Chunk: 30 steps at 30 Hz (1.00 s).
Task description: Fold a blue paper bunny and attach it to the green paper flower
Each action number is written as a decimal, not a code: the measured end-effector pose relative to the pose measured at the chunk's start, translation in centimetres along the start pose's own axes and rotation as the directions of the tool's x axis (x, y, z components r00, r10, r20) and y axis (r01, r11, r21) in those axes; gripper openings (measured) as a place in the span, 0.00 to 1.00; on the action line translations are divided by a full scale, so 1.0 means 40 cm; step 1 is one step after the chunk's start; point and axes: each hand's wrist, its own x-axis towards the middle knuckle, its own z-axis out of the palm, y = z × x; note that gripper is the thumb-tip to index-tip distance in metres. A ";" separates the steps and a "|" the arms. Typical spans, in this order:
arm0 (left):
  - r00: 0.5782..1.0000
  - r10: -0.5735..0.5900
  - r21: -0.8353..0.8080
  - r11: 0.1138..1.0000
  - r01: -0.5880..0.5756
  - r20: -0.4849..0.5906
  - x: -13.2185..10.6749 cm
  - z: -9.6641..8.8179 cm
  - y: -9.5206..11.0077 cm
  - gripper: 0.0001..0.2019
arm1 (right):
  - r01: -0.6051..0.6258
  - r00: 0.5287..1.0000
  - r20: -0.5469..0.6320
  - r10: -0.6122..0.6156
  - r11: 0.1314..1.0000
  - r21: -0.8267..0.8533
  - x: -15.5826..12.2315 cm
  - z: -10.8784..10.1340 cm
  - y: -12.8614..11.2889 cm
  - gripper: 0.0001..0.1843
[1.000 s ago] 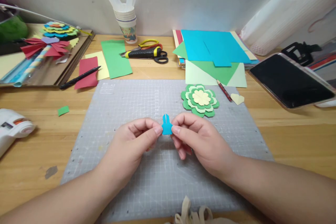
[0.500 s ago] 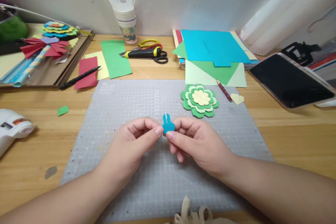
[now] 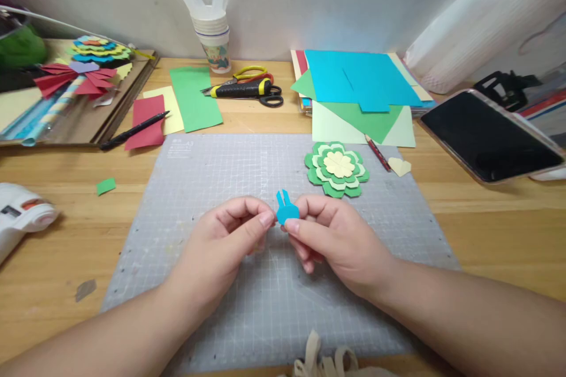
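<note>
A small blue paper cutout (image 3: 288, 212), a rounded shape with two upright strips like rabbit ears, is pinched between the thumb and fingers of my right hand (image 3: 340, 238). My left hand (image 3: 230, 235) is closed in a pinch just left of the cutout. Whether its fingertips still touch the edge or hold something small, I cannot tell. Both hands hover over a grey gridded cutting mat (image 3: 212, 318). Beyond my right hand, a layered green and cream paper flower (image 3: 338, 168) lies on the mat.
A red pencil (image 3: 377, 153) and a cream paper heart (image 3: 400, 166) lie right of the flower. Behind are coloured sheets (image 3: 354, 79), scissors (image 3: 272, 97) and paper cups (image 3: 214, 41). A phone (image 3: 493, 135) leans at right. A white glue-gun-like tool (image 3: 22, 212) lies left, near a green scrap (image 3: 105, 187).
The blue cutout has shifted slightly right with my right hand and tilted a little to the left. My left thumb no longer overlaps its edge.
</note>
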 end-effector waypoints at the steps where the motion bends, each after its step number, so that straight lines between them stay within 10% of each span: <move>1: 1.000 0.009 0.004 1.000 -0.009 -0.002 0.001 -0.001 -0.002 0.11 | 0.002 1.000 0.002 -0.002 1.000 -0.003 0.001 -0.001 0.000 0.12; 30: 0.997 0.083 0.132 0.988 -0.082 0.002 -0.002 0.009 0.001 0.09 | 0.147 0.988 -0.011 -0.153 0.963 -0.227 -0.006 0.007 0.003 0.08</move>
